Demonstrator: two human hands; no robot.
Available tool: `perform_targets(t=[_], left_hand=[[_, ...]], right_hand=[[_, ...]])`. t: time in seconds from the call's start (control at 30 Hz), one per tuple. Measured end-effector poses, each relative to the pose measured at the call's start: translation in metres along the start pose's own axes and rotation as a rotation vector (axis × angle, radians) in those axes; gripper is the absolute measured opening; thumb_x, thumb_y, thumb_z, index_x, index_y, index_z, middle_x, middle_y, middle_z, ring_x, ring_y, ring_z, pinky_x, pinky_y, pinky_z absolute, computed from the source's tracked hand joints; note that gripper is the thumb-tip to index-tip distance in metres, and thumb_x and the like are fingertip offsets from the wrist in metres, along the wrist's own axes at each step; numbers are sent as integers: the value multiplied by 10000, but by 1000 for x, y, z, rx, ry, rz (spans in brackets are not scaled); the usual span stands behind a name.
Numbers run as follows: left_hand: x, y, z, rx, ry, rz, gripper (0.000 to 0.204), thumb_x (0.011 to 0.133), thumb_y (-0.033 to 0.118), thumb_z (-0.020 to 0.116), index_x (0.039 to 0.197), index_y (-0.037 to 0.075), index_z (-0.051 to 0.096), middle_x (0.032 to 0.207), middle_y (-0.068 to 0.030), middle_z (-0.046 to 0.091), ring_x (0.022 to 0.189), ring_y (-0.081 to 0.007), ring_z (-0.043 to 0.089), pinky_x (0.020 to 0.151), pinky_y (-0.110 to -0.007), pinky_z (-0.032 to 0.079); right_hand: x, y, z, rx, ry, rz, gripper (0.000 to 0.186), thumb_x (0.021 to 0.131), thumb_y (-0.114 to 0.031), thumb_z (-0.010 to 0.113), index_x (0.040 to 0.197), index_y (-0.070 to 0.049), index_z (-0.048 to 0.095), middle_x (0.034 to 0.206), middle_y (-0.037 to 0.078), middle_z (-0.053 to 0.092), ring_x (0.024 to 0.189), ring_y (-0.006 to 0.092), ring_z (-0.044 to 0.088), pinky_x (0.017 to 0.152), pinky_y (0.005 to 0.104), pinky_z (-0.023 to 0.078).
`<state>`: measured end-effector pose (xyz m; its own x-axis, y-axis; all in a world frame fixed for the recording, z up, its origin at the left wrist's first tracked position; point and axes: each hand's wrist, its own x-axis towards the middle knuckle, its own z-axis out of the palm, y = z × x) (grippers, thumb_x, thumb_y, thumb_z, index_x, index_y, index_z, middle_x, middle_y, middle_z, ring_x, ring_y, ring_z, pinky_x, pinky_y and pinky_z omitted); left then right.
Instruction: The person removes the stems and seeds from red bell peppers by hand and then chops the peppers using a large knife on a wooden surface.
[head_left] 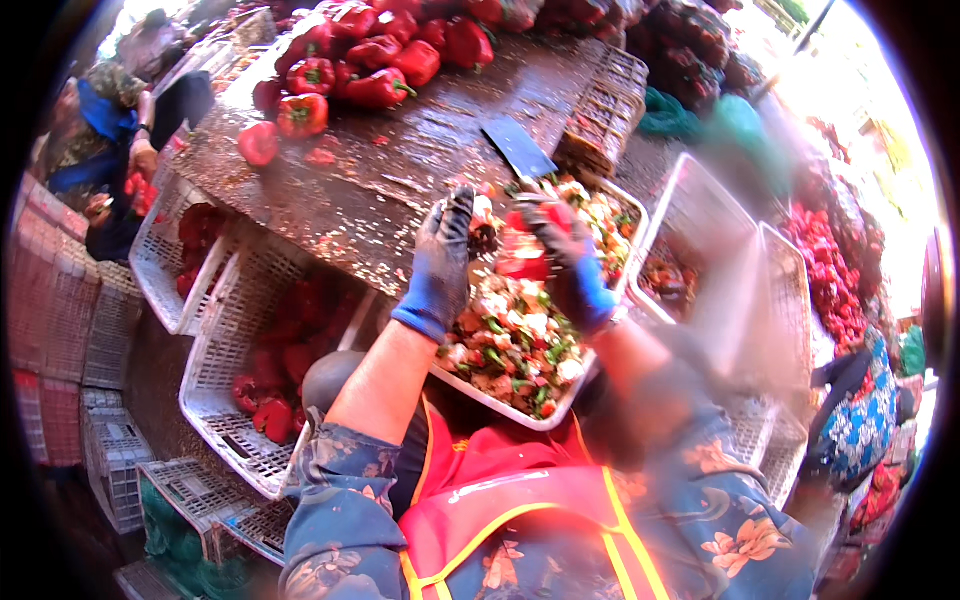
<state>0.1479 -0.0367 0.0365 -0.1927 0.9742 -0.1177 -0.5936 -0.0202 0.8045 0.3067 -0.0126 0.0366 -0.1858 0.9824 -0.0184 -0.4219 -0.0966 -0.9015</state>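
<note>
My left hand (438,262), in a dark glove with a blue cuff, is raised beside the tray, fingers extended upward, with nothing clearly held. My right hand (568,260), similarly gloved and slightly blurred, is closed on a red pepper (522,250). Beneath both hands, a white plastic tray (547,418) holds chopped pepper cores, green stems and pale seeds. A dark cleaver (515,143) lies beyond them on the wet, seed-strewn wooden table (350,190).
Red peppers (380,80) are heaped at the back. Crates (213,385) of peppers stand at left, more crates (700,190) at right, partly blurred. A co-worker's hand (142,158) shows at far left; another person (855,420) is at far right. Sacks (680,50) stand behind.
</note>
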Motion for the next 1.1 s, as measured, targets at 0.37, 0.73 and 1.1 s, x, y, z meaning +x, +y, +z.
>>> perform_targets(t=[0.37,0.73,1.1], left_hand=[[-37,-28,-27,1192,-693,255,648,903,387,742,1436,87,526,1342,-246,610,1214,-391,615,1026,-436,496],[1,-6,-24,1227,-646,290,469,910,374,705,1245,59,613,1056,-200,665,926,-408,680,772,-486,558],[31,32,-32,1039,-288,121,440,908,289,730,1259,48,618,1148,-221,674,1036,-387,685,889,-451,544]], right_hand=[[62,-28,93,-176,-517,116,615,1007,-188,661,1541,-88,373,1366,102,596,1204,179,624,1005,324,513],[305,60,169,-1573,-337,-597,840,808,-377,809,1531,-180,429,1519,189,463,1359,422,471,1102,519,432],[345,77,148,-1511,-335,-382,544,747,-375,794,1149,-35,655,1179,249,672,1089,424,654,897,499,547]])
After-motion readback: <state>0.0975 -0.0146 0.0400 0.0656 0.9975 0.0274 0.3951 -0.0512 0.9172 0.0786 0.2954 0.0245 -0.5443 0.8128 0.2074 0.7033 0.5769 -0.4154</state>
